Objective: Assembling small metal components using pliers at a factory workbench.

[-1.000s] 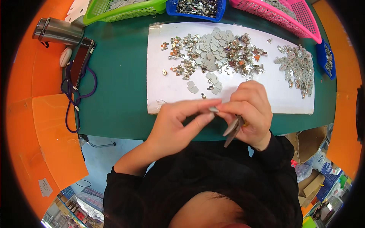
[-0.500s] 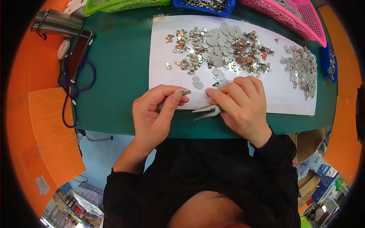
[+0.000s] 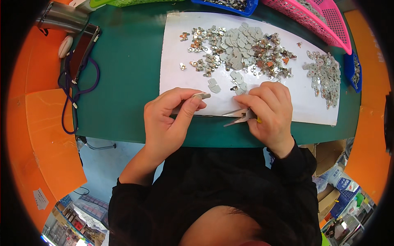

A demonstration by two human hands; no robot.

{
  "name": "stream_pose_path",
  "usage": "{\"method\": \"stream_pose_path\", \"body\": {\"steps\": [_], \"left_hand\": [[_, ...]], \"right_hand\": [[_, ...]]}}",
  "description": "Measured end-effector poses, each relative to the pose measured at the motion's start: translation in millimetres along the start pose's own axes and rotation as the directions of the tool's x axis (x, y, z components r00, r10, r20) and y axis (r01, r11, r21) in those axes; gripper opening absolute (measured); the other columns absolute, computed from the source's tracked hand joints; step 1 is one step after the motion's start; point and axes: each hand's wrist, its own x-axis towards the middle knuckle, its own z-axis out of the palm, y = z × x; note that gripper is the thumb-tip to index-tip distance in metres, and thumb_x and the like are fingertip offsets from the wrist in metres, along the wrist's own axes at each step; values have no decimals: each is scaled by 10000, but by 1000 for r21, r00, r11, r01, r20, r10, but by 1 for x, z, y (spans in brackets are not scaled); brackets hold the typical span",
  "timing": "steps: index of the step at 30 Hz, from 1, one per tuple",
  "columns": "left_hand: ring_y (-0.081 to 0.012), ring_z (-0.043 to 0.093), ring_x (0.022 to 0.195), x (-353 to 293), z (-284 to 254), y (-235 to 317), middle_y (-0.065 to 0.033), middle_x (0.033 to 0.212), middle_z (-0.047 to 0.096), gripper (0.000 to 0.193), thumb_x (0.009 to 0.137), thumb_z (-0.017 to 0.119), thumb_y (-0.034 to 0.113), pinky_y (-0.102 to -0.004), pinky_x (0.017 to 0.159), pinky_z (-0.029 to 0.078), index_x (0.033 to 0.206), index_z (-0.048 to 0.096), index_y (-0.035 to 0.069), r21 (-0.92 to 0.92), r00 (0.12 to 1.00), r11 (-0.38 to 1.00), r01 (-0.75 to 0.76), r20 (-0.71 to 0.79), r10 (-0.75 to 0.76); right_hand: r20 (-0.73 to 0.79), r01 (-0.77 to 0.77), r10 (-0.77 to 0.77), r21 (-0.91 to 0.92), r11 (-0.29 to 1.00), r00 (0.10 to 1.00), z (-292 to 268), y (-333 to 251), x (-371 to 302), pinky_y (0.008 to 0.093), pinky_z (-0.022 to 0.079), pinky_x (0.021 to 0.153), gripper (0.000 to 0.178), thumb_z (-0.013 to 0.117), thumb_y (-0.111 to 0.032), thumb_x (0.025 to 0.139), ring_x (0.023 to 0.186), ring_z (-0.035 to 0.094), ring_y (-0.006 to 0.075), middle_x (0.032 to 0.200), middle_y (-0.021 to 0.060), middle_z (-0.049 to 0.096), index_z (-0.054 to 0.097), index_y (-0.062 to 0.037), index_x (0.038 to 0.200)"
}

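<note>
My left hand (image 3: 168, 119) pinches a small grey flat piece (image 3: 202, 95) between thumb and fingers, above the near edge of the white board (image 3: 184, 84). My right hand (image 3: 271, 112) is wrapped round a pair of pliers (image 3: 239, 116), whose jaws stand apart and point left toward the left hand. A little yellow shows on the pliers' handle; the palm hides the rest. Just beyond the hands lie a loose grey piece (image 3: 214, 85) and a few more grey pieces (image 3: 238, 80), with a small dark-tipped metal part (image 3: 234, 88) beside them.
Grey pieces (image 3: 240, 43) are heaped mid-board between small metal terminals (image 3: 205, 45) and coppery ones (image 3: 271, 57). More metal parts (image 3: 324, 74) lie at right. Pink (image 3: 312, 24) and blue baskets (image 3: 230, 8) line the far edge. A steel flask (image 3: 65, 17) and corded phone (image 3: 84, 53) sit left.
My right hand and the pliers have moved slightly right, away from the left hand. The left hand keeps its pinch on the grey piece. The whole view has shifted a little.
</note>
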Motion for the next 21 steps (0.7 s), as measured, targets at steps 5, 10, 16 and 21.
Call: {"method": "stream_pose_path", "body": {"steps": [5,10,16,21], "left_hand": [[-135,710,802,0,0,-3,-101,876,726,123,954,630,25,-237,699,550,1027,695,-50,7,1000,1000,-26,-2,26],[-134,694,823,1,1,2,-99,900,715,133,973,611,30,-243,732,541,1038,686,-59,15,1000,1000,-4,8,4],[-136,679,843,1,1,3,-98,917,702,143,989,587,22,-250,771,536,1054,675,-69,41,999,999,-2,39,0],[-140,686,838,1,0,4,-100,918,701,140,987,588,22,-255,769,546,1043,681,-67,58,998,998,-18,69,14]], "right_hand": [[12,14,-14,-32,999,1000,-7,7,-5,388,449,806,362,729,0,577,881,581,272,847,26,605,710,-113,921],[14,-46,48,-96,994,999,-8,-1,-6,387,441,829,383,701,28,570,893,581,273,851,27,609,698,-116,924],[67,-91,99,-115,989,993,-11,-7,1,382,434,837,373,675,47,573,905,586,268,859,29,612,683,-119,908],[92,-114,123,-96,989,988,-12,-6,4,383,431,826,375,678,58,575,895,581,268,872,32,615,679,-116,907]]}}
